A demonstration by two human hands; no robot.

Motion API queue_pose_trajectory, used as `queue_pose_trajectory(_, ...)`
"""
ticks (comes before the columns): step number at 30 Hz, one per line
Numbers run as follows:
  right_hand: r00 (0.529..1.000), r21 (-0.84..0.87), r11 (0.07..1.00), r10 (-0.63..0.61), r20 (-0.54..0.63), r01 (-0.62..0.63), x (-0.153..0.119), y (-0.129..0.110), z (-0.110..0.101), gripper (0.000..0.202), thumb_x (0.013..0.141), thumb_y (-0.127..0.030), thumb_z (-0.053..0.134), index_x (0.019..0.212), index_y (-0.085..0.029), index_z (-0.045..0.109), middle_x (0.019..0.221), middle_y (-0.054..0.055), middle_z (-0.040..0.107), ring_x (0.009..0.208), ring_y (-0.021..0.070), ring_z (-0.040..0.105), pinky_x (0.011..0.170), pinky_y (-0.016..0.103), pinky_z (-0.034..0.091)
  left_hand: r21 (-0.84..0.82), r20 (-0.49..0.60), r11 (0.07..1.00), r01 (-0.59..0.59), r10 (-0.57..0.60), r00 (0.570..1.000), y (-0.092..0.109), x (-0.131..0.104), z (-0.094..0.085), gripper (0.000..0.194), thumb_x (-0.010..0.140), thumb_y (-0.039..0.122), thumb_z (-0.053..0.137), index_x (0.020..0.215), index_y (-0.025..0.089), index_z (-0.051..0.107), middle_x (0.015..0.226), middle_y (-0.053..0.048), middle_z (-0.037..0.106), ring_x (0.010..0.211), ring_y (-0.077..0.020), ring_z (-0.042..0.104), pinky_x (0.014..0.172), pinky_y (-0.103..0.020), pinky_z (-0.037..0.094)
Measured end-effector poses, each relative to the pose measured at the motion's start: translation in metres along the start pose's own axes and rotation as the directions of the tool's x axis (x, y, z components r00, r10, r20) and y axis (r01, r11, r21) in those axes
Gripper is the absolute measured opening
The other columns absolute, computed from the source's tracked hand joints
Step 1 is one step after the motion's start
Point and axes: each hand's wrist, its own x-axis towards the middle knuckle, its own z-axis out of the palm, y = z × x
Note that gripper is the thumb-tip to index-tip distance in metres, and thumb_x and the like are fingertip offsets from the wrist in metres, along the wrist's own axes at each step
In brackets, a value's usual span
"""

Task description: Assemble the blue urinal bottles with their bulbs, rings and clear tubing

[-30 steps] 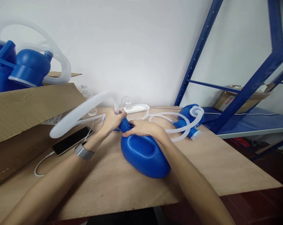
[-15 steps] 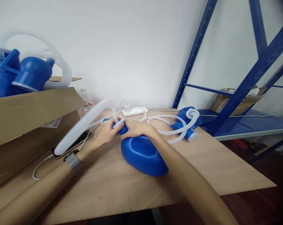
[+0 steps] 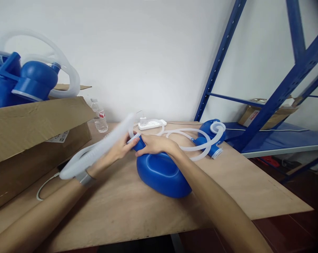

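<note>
A blue plastic urinal bottle [image 3: 160, 174] lies tilted on the wooden table in front of me. My right hand [image 3: 156, 144] is closed over its top, thumb and fingers around the neck [image 3: 140, 144]. At the mouth, my left hand [image 3: 122, 147] pinches a white cap [image 3: 134, 138], thumb on its near edge; the other fingers are partly hidden. A translucent corrugated hose [image 3: 101, 153] rises by the left hand and loops back over my left wrist, somewhat blurred. Whether the cap is fully seated on the neck cannot be seen.
Another blue urinal bottle [image 3: 211, 138] with a coiled hose [image 3: 186, 147] lies at the back right. On the left, a cardboard box [image 3: 40, 128] holds more blue bottles [image 3: 39, 80]. A water bottle [image 3: 100, 121] and power strip [image 3: 152, 124] stand near the wall. Blue shelving [image 3: 269, 135] is at right.
The hose loop has swung right and now lies across my left wrist, covering the watch and most of the phone. Both hands keep their hold at the bottle's neck.
</note>
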Motion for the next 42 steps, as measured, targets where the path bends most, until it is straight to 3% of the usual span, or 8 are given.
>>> queue_pose_trajectory(3,0.999,-0.042,0.999,0.034,0.021,-0.033,-0.005,-0.006,-0.003,0.068,0.080,-0.044,0.072,0.140,-0.018,0.056,0.127,0.005,0.063,0.103,0.0129,0.061,0.090,0.020,0.046,0.154,-0.002,0.967,-0.204,0.206,0.978,-0.007,-0.013,-0.007,0.056,0.098,0.058,0.053,0.131,0.015,0.064,0.097,-0.007,0.074,0.079,-0.0197,0.069,0.072,-0.028,0.055)
queue_pose_trajectory(7,0.999,-0.037,0.999,0.033,0.008,-0.032,-0.006,-0.005,-0.004,0.067,0.079,-0.046,0.075,0.135,-0.014,0.060,0.123,0.006,0.064,0.101,0.0113,0.061,0.085,0.018,0.044,0.405,-0.021,0.780,-0.477,0.530,0.848,-0.030,-0.026,-0.011,0.045,0.107,0.045,0.044,0.132,0.011,0.061,0.114,-0.014,0.075,0.093,-0.0218,0.074,0.083,-0.031,0.058)
queue_pose_trajectory(12,0.999,-0.013,0.999,0.040,0.034,-0.040,-0.004,-0.004,-0.003,0.071,0.081,-0.075,0.064,0.117,-0.014,0.068,0.104,0.004,0.067,0.085,0.0069,0.058,0.075,0.017,0.041,0.542,-0.046,0.617,-0.571,0.700,0.713,-0.050,-0.015,-0.004,0.050,0.104,0.049,0.051,0.132,0.009,0.060,0.118,-0.018,0.074,0.101,-0.0296,0.074,0.081,-0.037,0.058)
queue_pose_trajectory(16,0.998,-0.052,0.997,0.060,0.032,-0.058,-0.004,-0.008,-0.003,0.060,0.084,-0.065,0.066,0.112,-0.013,0.068,0.099,0.001,0.066,0.078,0.0039,0.054,0.071,0.016,0.037,0.574,-0.036,0.558,-0.600,0.749,0.662,-0.051,-0.010,0.003,0.045,0.108,0.046,0.040,0.121,0.009,0.064,0.113,-0.018,0.075,0.100,-0.0260,0.074,0.082,-0.033,0.057)
queue_pose_trajectory(22,0.999,-0.009,0.999,0.050,0.018,-0.050,-0.005,-0.004,-0.003,0.059,0.084,-0.058,0.068,0.122,-0.013,0.066,0.097,0.001,0.065,0.072,0.0014,0.050,0.067,0.014,0.034,0.573,-0.066,0.584,-0.576,0.733,0.678,-0.055,-0.011,0.010,0.050,0.112,0.043,0.029,0.107,0.011,0.067,0.085,-0.011,0.074,0.070,-0.0173,0.070,0.063,-0.026,0.050)
queue_pose_trajectory(32,0.992,-0.046,0.995,0.092,0.091,-0.088,-0.002,0.001,-0.008,0.060,0.082,-0.065,0.064,0.111,-0.012,0.067,0.091,0.001,0.064,0.067,0.0028,0.050,0.060,0.017,0.035,0.499,-0.112,0.690,-0.525,0.652,0.750,-0.048,-0.011,0.011,0.051,0.111,0.043,0.029,0.099,0.013,0.068,0.068,-0.006,0.066,0.056,-0.0147,0.060,0.056,-0.026,0.040)
queue_pose_trajectory(38,0.997,-0.059,0.995,0.079,-0.014,-0.079,0.001,0.008,-0.004,0.097,0.073,-0.066,0.073,0.148,-0.013,0.043,0.133,0.012,0.058,0.106,0.0158,0.062,0.086,0.021,0.048,0.390,-0.173,0.822,-0.415,0.508,0.844,-0.043,-0.010,0.006,0.068,0.108,0.061,0.021,0.090,0.016,0.068,0.063,-0.007,0.064,0.053,-0.0161,0.057,0.055,-0.028,0.039)
queue_pose_trajectory(42,0.997,-0.030,0.997,-0.070,-0.014,0.070,0.001,0.010,0.001,0.094,0.077,-0.053,0.076,0.155,-0.026,0.031,0.145,0.007,0.050,0.126,0.0177,0.058,0.109,0.027,0.045,0.281,-0.282,0.937,-0.205,0.285,0.916,-0.035,-0.003,-0.005,0.069,0.107,0.062,0.020,0.091,0.014,0.067,0.072,-0.012,0.071,0.062,-0.0204,0.066,0.060,-0.031,0.045)
